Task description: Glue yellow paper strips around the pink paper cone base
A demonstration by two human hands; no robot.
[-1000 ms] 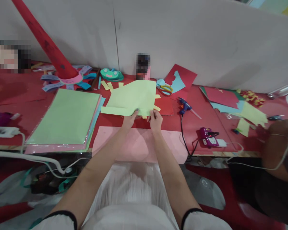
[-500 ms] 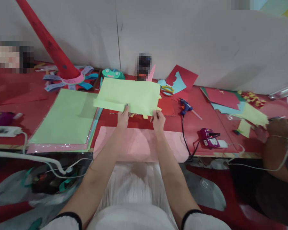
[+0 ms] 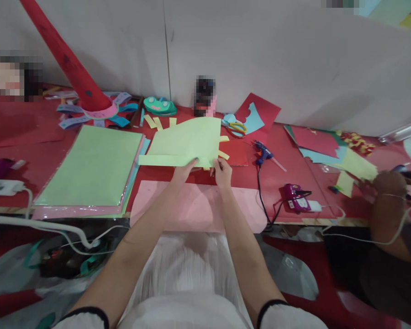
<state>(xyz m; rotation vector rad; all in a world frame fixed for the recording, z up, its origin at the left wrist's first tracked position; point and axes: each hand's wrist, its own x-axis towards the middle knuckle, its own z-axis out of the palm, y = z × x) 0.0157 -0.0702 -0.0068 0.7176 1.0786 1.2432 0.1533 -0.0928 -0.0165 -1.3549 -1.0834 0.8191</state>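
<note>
Red tabletop (image 3: 296,167) — pale green paper (image 3: 188,139) above, near edge folded.

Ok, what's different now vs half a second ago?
Left hand moved right, closer to the right hand. The held green sheet shifted and bowed, uncovering yellow strips beyond its far left side. Nothing let go: both hands still hold the sheet. Glue gun and pink sheet stayed put.
</note>
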